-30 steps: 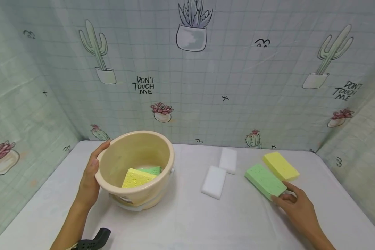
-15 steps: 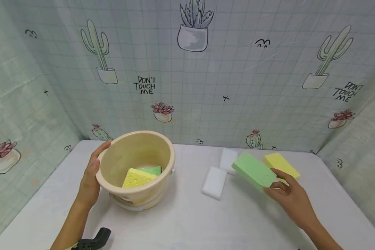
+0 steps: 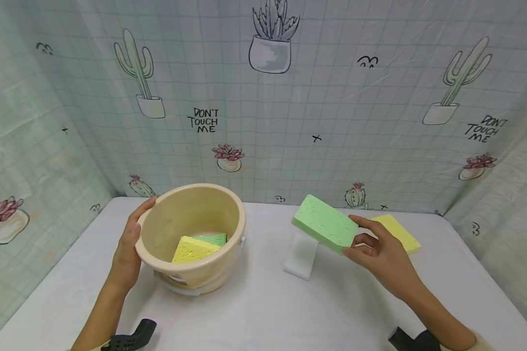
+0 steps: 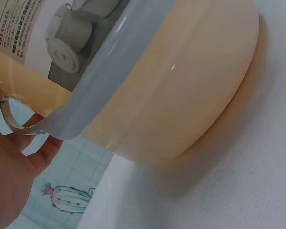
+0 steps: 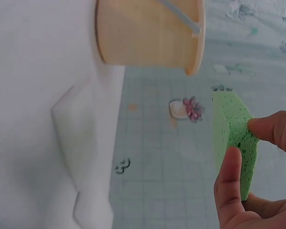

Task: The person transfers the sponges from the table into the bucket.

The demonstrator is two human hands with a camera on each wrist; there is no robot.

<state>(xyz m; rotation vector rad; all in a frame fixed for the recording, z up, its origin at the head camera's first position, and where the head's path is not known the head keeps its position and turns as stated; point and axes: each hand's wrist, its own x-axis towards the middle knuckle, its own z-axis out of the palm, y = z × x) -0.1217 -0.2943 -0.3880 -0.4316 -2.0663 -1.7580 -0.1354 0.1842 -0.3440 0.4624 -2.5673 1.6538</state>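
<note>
A cream bucket (image 3: 234, 204) stands on the left of the table, a yellow sponge (image 3: 192, 249) and a green sponge (image 3: 215, 239) inside it. My left hand (image 3: 126, 251) grips the bucket's left rim; in the left wrist view its fingers reach past the grey handle (image 4: 109, 67). Held in the air by my right hand (image 3: 384, 258) is another green sponge (image 3: 325, 222), pinched at its right end between thumb and fingers. The right wrist view shows the pinch on this porous sponge (image 5: 240, 138), apart from the bucket.
A white sponge block (image 3: 301, 257) lies on the white-covered table (image 3: 263, 312), partly beneath the held sponge in view. To the right, a second yellow sponge (image 3: 397, 231) lies partly behind my right hand. A cactus-print cloth (image 3: 276, 107) hangs at the back.
My right hand has lifted the green sponge off the table and carried it leftward, over the white blocks, covering the rear one from view. The left hand and bucket have stayed put.
</note>
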